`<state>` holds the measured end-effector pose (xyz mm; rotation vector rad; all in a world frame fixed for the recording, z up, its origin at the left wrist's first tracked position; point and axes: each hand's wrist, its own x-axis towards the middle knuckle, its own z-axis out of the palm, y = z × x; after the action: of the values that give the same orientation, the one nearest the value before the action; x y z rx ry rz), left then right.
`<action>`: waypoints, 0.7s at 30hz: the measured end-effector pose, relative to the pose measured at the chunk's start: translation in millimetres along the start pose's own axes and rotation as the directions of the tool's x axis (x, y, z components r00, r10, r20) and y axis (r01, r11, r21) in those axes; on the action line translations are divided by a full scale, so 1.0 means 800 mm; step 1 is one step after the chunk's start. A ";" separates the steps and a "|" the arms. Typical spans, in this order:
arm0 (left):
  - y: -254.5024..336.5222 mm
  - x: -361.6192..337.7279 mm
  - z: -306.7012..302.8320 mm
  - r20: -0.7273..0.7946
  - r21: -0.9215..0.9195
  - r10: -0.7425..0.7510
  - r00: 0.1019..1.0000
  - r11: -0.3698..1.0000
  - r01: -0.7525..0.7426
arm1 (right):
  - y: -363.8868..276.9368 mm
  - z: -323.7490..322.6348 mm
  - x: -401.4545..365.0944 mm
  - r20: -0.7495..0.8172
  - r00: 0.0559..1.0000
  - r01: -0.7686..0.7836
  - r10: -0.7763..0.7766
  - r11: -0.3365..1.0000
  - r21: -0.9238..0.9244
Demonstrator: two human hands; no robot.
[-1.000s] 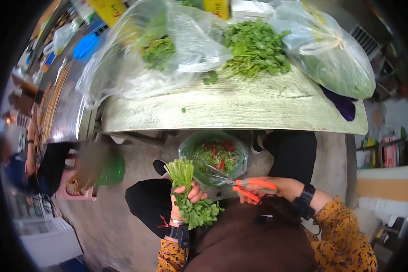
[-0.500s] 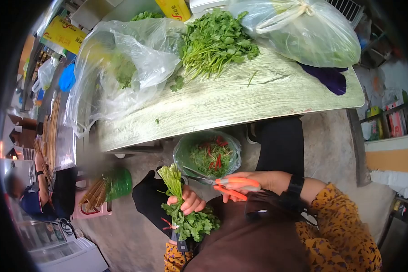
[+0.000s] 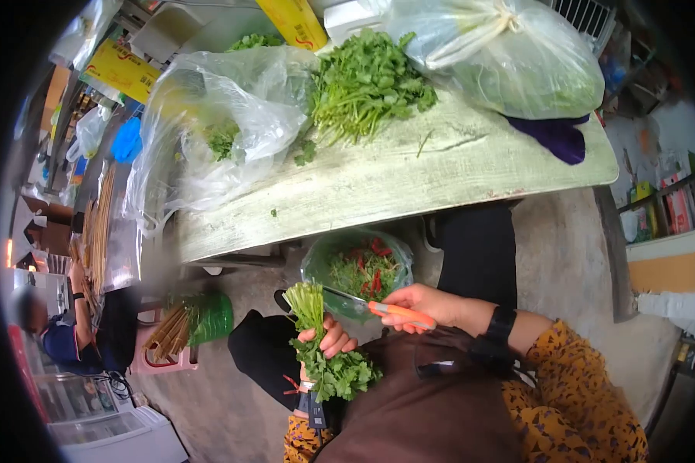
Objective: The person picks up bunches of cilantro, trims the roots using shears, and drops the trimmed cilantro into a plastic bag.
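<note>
My left hand (image 3: 330, 338) is wrapped round a bunch of cilantro (image 3: 340, 374), its cut stem ends up and its leaves hanging below over my lap. In my right hand (image 3: 421, 301) are scissors (image 3: 398, 313) with orange handles, the handles pressed together. Their blades reach left to the upper stems of the bunch and look closed there. Just beyond my hands, a bin lined with a clear bag (image 3: 310, 266) stands on the floor, holding stem trimmings and red pieces (image 3: 375, 284).
On the table (image 3: 363, 181) lie a pile of cilantro (image 3: 374, 81), an opened plastic bag (image 3: 239, 92) and a tied bag of greens (image 3: 517, 65). Bundled sticks (image 3: 170, 332) rest on a pink stool (image 3: 150, 359) at left. Farther left, a person (image 3: 66, 336) handles long sticks.
The scissors' handles have closed together, and the blades have come to the stems. My left hand and the cilantro have shifted slightly right in view.
</note>
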<state>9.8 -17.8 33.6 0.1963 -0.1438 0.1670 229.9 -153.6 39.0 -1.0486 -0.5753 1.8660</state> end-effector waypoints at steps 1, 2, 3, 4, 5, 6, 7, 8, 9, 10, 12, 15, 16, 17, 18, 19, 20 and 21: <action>0.000 0.000 0.013 -0.244 0.061 0.057 0.968 0.997 -0.043 | -0.001 0.000 -0.001 -0.047 0.999 -0.023 0.023 1.000 0.011; 0.001 0.002 0.018 -0.463 0.123 0.123 0.878 0.990 -0.074 | -0.005 -0.002 -0.005 -0.100 0.994 -0.044 0.045 0.999 0.019; 0.004 0.002 0.018 -0.531 0.127 0.143 0.835 0.988 -0.088 | -0.008 -0.001 -0.008 -0.162 0.987 -0.007 0.011 1.000 0.023; 0.010 -0.002 0.010 -0.526 0.125 0.133 0.840 0.989 -0.079 | -0.010 0.000 -0.012 -0.175 0.985 -0.006 0.005 1.000 -0.004; 0.015 -0.006 0.005 -0.538 0.179 0.151 0.829 0.982 -0.063 | -0.011 0.001 -0.015 -0.212 0.976 0.038 -0.053 0.996 -0.076; 0.019 -0.006 0.003 -0.548 0.232 0.171 0.819 0.972 -0.047 | -0.018 0.004 -0.019 -0.245 0.963 0.079 -0.115 0.986 -0.149; 0.022 -0.009 0.002 -0.547 0.244 0.191 0.815 0.968 -0.063 | -0.027 0.006 -0.028 -0.258 0.932 0.163 -0.254 0.930 -0.329; 0.021 -0.008 -0.004 -0.533 0.236 0.203 0.821 0.968 -0.086 | -0.039 0.006 -0.041 -0.302 0.840 0.256 -0.451 0.820 -0.513; 0.020 -0.009 -0.013 -0.596 0.289 0.268 0.756 0.951 -0.109 | -0.059 0.010 -0.057 -0.292 0.719 0.310 -0.631 0.667 -0.678; 0.021 -0.011 -0.021 -0.652 0.343 0.331 0.682 0.931 -0.124 | -0.088 0.013 -0.074 -0.345 0.612 0.182 -0.712 0.551 -0.814; 0.018 -0.008 -0.030 -0.618 0.320 0.361 0.698 0.927 -0.195 | -0.138 0.004 -0.102 -0.406 0.503 -0.167 -0.763 0.375 -0.912; 0.010 -0.008 -0.053 -0.690 0.325 0.400 0.603 0.916 -0.235 | -0.182 -0.044 -0.130 -0.236 0.463 -0.334 -0.854 0.078 -0.939; 0.006 -0.007 -0.051 -0.690 0.318 0.421 0.589 0.907 -0.275 | -0.193 -0.061 -0.135 -0.273 0.498 -0.366 -0.823 0.087 -0.927; 0.002 -0.001 -0.046 -0.710 0.332 0.419 0.566 0.908 -0.256 | -0.200 -0.077 -0.138 -0.271 0.526 -0.409 -0.806 0.039 -0.912; -0.004 -0.002 -0.043 -0.732 0.342 0.417 0.538 0.909 -0.240 | -0.204 -0.098 -0.141 -0.221 0.553 -0.420 -0.803 -0.040 -0.907; -0.006 -0.005 -0.052 -0.706 0.369 0.434 0.560 0.900 -0.232 | -0.217 -0.075 -0.143 -0.252 0.597 -0.533 -0.762 -0.141 -0.834; -0.010 -0.008 -0.060 -0.710 0.364 0.456 0.536 0.890 -0.275 | -0.216 -0.064 -0.142 -0.186 0.564 -0.599 -0.804 -0.244 -0.762; -0.011 -0.004 -0.058 -0.720 0.340 0.452 0.526 0.891 -0.300 | -0.218 -0.043 -0.134 -0.056 0.556 -0.515 -0.829 -0.291 -0.806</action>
<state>13.9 -17.1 -13.2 0.2500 0.7440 0.7020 368.3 -161.3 193.8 -2.3758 -1.6948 -0.4119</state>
